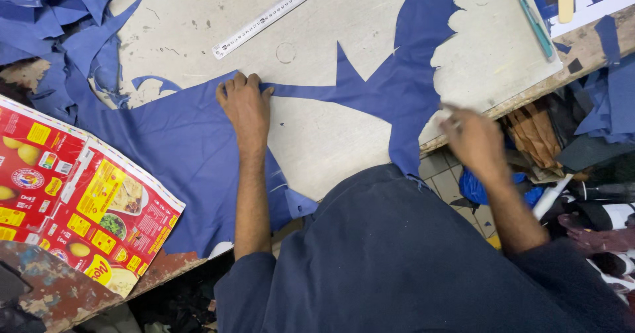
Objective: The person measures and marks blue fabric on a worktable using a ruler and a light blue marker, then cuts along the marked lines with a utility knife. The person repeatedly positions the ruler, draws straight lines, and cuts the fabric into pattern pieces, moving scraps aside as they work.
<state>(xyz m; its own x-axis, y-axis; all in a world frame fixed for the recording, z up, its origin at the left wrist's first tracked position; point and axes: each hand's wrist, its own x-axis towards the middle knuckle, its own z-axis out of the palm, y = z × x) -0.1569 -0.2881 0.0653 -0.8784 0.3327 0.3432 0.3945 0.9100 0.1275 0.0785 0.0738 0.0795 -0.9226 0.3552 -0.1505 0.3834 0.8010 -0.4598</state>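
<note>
Bare board [317, 134] lies open in the middle of the frame, between the left hand [246, 105] pressing flat on the blue cloth [178, 144] and the right hand [471, 134] at the board's right edge. More bare board shows at upper centre, crossed only by the flat ruler [274, 14], and at upper right, where a pen [534, 23] lies near the edge. A strip of cut cloth runs across the middle to the right. Heaped scraps [46, 15] crowd the upper left. A printed red carton [73, 201] covers the lower left. Right of the board, clutter [575, 154] fills the drop below the edge.
</note>
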